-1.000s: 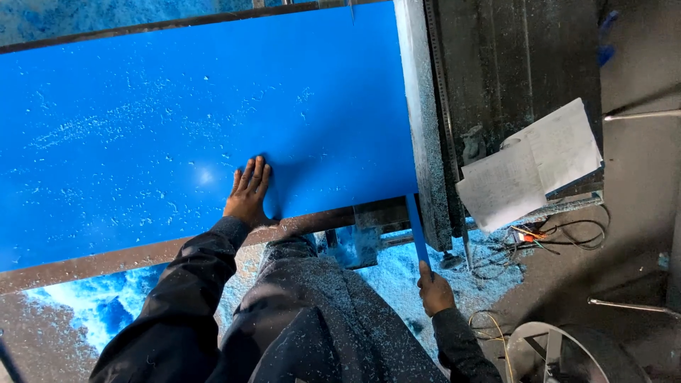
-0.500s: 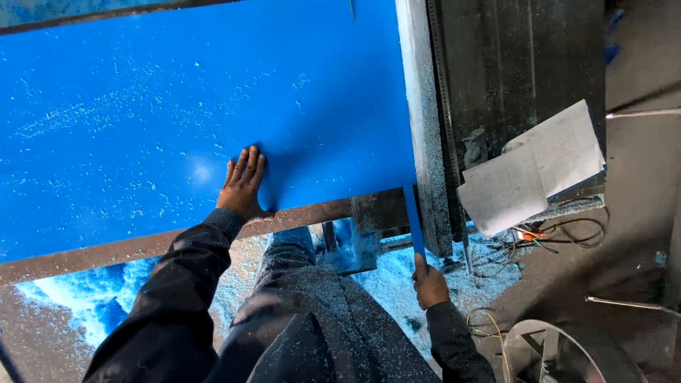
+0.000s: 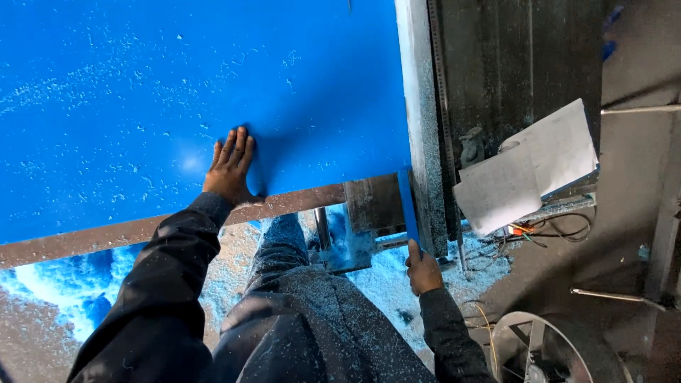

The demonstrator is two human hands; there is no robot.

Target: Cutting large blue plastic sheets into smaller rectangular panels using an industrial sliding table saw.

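Our left hand point(image 3: 230, 167) presses flat on the blue sheet point(image 3: 142, 92); our right hand point(image 3: 424, 268), lower centre, seemingly grips a narrow blue strip point(image 3: 406, 206).

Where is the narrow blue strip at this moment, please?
In the head view, the narrow blue strip is right of centre, along the right edge of the big blue sheet, beside the grey rail. The right hand grips its near end.

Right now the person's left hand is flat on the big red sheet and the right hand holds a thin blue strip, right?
Not quite. In the head view the big sheet is blue, not red. The left hand does lie flat on it, and the right hand does hold the thin blue strip.
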